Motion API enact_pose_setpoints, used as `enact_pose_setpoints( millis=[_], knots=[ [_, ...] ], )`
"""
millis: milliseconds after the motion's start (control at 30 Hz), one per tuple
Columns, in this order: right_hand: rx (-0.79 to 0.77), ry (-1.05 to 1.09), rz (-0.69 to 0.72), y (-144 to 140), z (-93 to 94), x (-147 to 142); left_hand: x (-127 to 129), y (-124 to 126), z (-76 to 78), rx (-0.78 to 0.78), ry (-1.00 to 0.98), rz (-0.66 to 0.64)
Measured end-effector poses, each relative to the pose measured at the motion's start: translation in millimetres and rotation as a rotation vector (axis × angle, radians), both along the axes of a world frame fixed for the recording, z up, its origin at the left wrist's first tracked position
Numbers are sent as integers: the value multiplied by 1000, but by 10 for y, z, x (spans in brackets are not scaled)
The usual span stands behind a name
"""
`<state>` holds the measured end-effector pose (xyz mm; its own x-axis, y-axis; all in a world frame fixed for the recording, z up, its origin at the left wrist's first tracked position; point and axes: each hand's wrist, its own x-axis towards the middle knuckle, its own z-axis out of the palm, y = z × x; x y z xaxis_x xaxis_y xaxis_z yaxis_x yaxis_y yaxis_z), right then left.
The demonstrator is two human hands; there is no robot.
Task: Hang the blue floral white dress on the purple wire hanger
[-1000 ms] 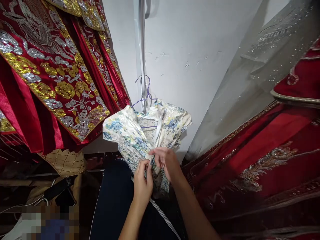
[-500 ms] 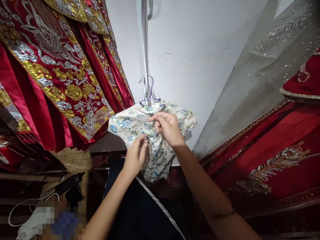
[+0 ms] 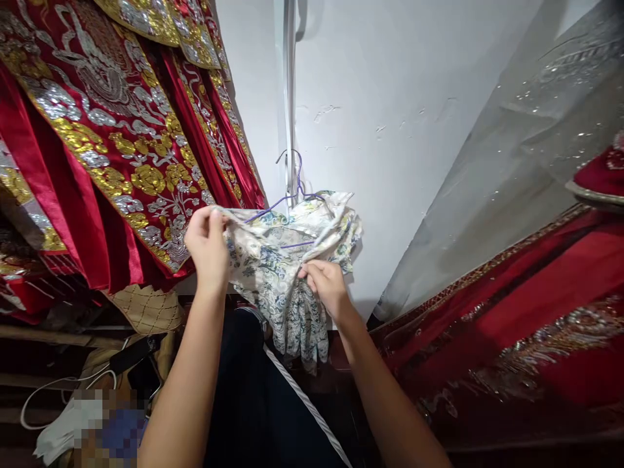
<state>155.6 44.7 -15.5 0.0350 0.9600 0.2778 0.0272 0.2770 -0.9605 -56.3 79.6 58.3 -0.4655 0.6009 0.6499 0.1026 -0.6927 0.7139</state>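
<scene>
Hands (image 3: pixel 207 246) (image 3: pixel 325 286) pinching floral shirt (image 3: pixel 273 276), purple hanger (image 3: pixel 299 191) partly hidden

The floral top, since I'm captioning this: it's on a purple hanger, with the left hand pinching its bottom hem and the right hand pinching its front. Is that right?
Not quite: in the head view, the left hand pinches the upper edge of the floral top beside the purple hanger, not its bottom hem. The rest is right.
</scene>
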Motion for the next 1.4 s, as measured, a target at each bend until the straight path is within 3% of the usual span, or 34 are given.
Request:
enact_pose_setpoints(
  millis=[133, 300, 400, 467, 533, 633, 767, 967, 1033, 1167, 1267, 1400],
  knots=[
    [-27, 72, 34, -344, -243, -164, -323, 43, -580, -373, -653, -290],
    [-79, 203, 29, -689, -382, -333, -4, -219, -1419, -514, -768, -325],
    [-86, 167, -2, -786, -418, -252, 185, -340, -1663, -547, -783, -343],
    [-96, 136, 1, -814, -438, -163, 227, -389, -1665, -541, -755, -359],
    [-126, 103, 40, -815, -467, -87, 241, -436, -1557, -475, -691, -372],
    [-134, 57, 42, -779, -517, -30, 313, -556, -1278, -352, -560, -439],
    [-9, -1, -90, -741, -471, -41, 543, -837, -914, -345, -383, -611],
    [-29, -21, 460, -770, -231, -198, 643, -1088, -633, -275, 46, -545],
    [-26, -12, 468, -731, -218, -245, 579, -1054, -606, -250, 145, -544],
    [-32, -58, 340, -630, -232, -219, 441, -940, -666, -244, 185, -555],
    [-48, -70, 283, -596, -182, -121, 374, -895, -791, -353, 239, -673],
    [-45, -37, 154, -495, -70, 17, 321, -910, -1007, -528, 589, -795]
  ],
)
